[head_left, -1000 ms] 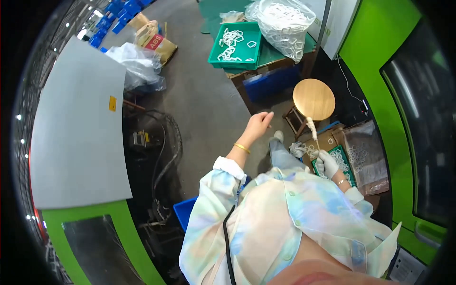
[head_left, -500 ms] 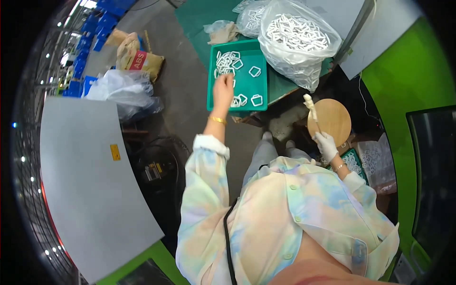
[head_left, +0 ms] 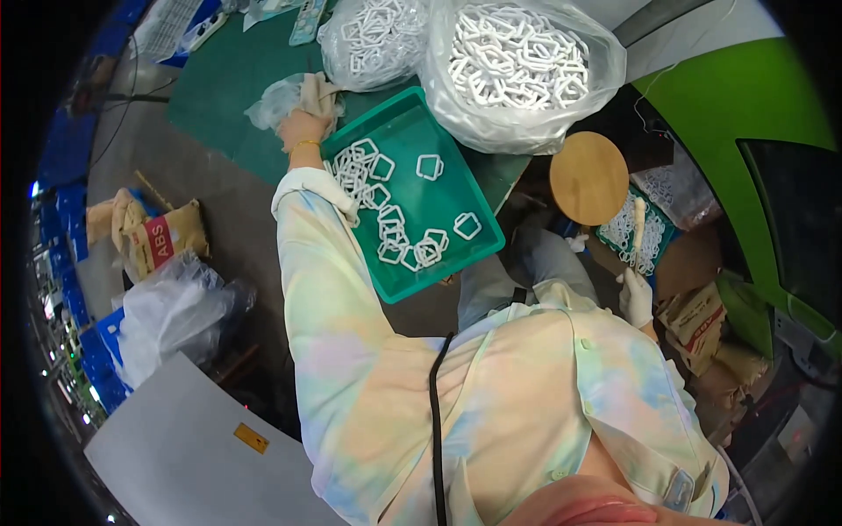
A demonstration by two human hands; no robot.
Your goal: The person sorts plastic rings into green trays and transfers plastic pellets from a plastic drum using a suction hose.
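Note:
My left hand [head_left: 303, 130], bare with a gold bracelet, is closed on a beige cloth [head_left: 319, 95] beside a clear plastic bag, past the left rim of a green tray [head_left: 430, 114]. Its fingertips are partly hidden. White angular plastic rings [head_left: 355, 167] lie in that tray, heaped along its left side, with a few apart. My right hand [head_left: 636, 298] wears a white glove and grips a thin stick with a cream-coloured wrapped end [head_left: 638, 223]. The stick points away from me over a lower green tray [head_left: 668, 247] of white rings.
A large clear bag [head_left: 526, 131] full of white rings stands behind the tray, with a smaller filled bag [head_left: 373, 44] to its left. A round wooden stool [head_left: 589, 178] is at the right. Sacks [head_left: 167, 237] and plastic sheeting [head_left: 175, 307] lie on the left floor.
My left hand has left the rings in the tray and reached to the beige cloth. My right hand has drawn the wrapped stick back from beside the stool. The view has shifted and turned.

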